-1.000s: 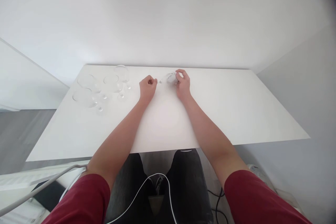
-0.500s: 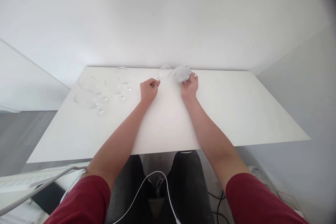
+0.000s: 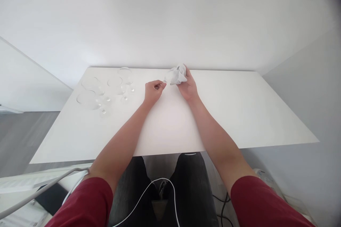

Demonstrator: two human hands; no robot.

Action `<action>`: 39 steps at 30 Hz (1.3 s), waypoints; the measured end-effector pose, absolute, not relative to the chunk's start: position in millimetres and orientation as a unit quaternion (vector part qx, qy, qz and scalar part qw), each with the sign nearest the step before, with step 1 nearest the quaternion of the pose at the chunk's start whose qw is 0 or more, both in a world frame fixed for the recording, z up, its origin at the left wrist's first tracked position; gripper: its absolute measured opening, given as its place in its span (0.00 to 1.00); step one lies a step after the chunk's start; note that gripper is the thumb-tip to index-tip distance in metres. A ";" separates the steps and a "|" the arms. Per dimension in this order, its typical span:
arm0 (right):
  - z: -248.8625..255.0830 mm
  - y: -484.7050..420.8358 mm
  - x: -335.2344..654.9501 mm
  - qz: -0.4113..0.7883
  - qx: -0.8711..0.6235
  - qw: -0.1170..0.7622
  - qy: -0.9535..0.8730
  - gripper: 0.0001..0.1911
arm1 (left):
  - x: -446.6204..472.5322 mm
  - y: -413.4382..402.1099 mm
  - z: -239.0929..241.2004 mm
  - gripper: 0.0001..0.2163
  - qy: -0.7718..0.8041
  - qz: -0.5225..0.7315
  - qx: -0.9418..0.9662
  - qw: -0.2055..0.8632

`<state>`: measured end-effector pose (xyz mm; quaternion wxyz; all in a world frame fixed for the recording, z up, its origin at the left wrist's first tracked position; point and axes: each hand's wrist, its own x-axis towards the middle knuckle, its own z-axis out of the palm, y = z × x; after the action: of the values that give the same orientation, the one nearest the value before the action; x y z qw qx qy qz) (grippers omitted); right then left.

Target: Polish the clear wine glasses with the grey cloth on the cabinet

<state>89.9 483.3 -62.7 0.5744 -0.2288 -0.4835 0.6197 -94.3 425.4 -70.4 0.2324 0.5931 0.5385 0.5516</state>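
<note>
Near the back of the white table, my left hand [image 3: 155, 90] is closed on the stem of a clear wine glass [image 3: 167, 77]. The glass is tilted, with its bowl toward my right hand. My right hand [image 3: 189, 86] is wrapped round a crumpled white cloth [image 3: 178, 75], which presses against the bowl and covers most of it. Whether the material is cloth or paper is hard to tell. Several other clear wine glasses [image 3: 89, 100] stand to the left of my left hand, apart from it.
The white table [image 3: 229, 113] backs onto a white wall [image 3: 170, 17]. A white cable [image 3: 141, 197] loops over my legs below the front edge. Black cables [image 3: 222, 205] lie on the floor at the right. A thick pale cable [image 3: 45, 189] runs at the lower left.
My right hand has brought the cloth leftward onto the glass bowl, which was uncovered before. My left hand has shifted slightly right, still holding the stem.
</note>
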 end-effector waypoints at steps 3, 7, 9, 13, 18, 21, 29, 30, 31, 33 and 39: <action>-63.4 481.8 85.4 0.648 -0.208 0.552 -0.483 0.15 | -94.6 425.4 -71.2 0.14 0.536 0.554 0.590 0.240; -57.7 474.6 79.7 0.674 -0.197 0.538 -0.466 0.17 | -94.4 425.0 -70.9 0.16 0.507 0.547 0.597 0.296; -53.9 471.1 79.3 0.680 -0.193 0.529 -0.468 0.20 | -94.6 423.9 -69.1 0.17 0.483 0.543 0.599 0.336; -49.8 468.0 81.8 0.703 -0.146 0.515 -0.468 0.24 | -96.1 420.4 -62.9 0.18 0.417 0.536 0.573 0.459; -48.7 465.8 78.3 0.716 -0.144 0.502 -0.463 0.24 | -96.2 420.7 -60.1 0.19 0.397 0.551 0.530 0.508; -50.6 461.4 70.7 0.722 -0.129 0.472 -0.489 0.25 | -93.0 422.7 -63.7 0.22 0.421 0.581 0.513 0.471; -60.3 452.3 60.8 0.591 -0.213 0.507 -0.590 0.25 | -86.7 423.5 -68.1 0.27 0.420 0.549 0.522 0.499; -58.9 451.7 61.8 0.598 -0.205 0.507 -0.586 0.27 | -86.9 423.5 -67.6 0.27 0.415 0.545 0.525 0.504; -56.8 451.4 63.2 0.618 -0.185 0.504 -0.574 0.30 | -87.3 423.5 -67.1 0.27 0.410 0.543 0.526 0.510; -51.5 452.2 66.7 0.670 -0.136 0.497 -0.535 0.38 | -88.0 423.7 -66.1 0.26 0.407 0.550 0.521 0.511; -47.1 467.1 73.8 0.676 -0.200 0.554 -0.442 0.37 | -89.3 423.0 -64.7 0.25 0.419 0.527 0.514 0.532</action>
<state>73.8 467.1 -47.1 0.5540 -0.1998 -0.4423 0.6765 -89.3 423.0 -64.7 0.5319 0.5143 0.4187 0.5265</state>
